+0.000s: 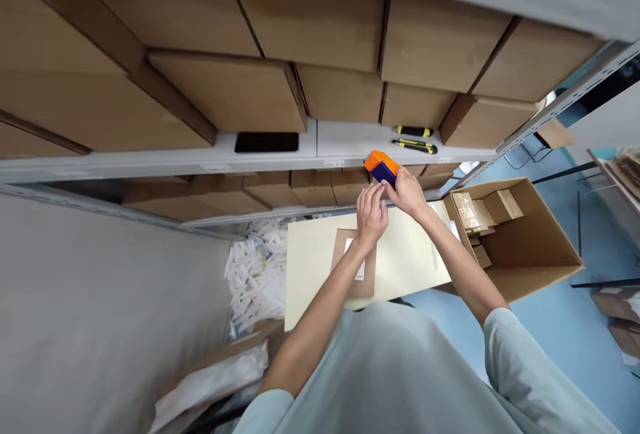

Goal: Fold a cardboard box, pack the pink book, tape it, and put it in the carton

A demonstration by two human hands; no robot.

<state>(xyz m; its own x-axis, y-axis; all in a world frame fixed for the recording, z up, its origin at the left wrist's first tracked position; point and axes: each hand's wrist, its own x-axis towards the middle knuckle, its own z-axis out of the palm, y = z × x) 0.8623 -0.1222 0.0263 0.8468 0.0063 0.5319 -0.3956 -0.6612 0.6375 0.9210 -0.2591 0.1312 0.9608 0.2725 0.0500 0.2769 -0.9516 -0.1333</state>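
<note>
My right hand (pixel 409 194) is wrapped round an orange and dark-blue boxy object (pixel 381 166), held up in front of the shelf edge; its exact kind I cannot make out. My left hand (pixel 373 213) is close below it, fingers loosely bent and slightly apart, with nothing visible in them. The left fingertips are near the right thumb; whether they touch is unclear. Under my left wrist, a flat brown cardboard piece (pixel 369 275) with a white label (pixel 360 269) lies on a pale yellow board (pixel 310 254).
Brown boxes (pixel 310 14) fill the shelves ahead. On the grey shelf (pixel 345 137) lie a black flat phone-like slab (pixel 267 142) and yellow-black utility knives (pixel 415 146). An open carton (pixel 530 241) holding small boxes stands right; white paper scraps (pixel 255 281) are heaped left.
</note>
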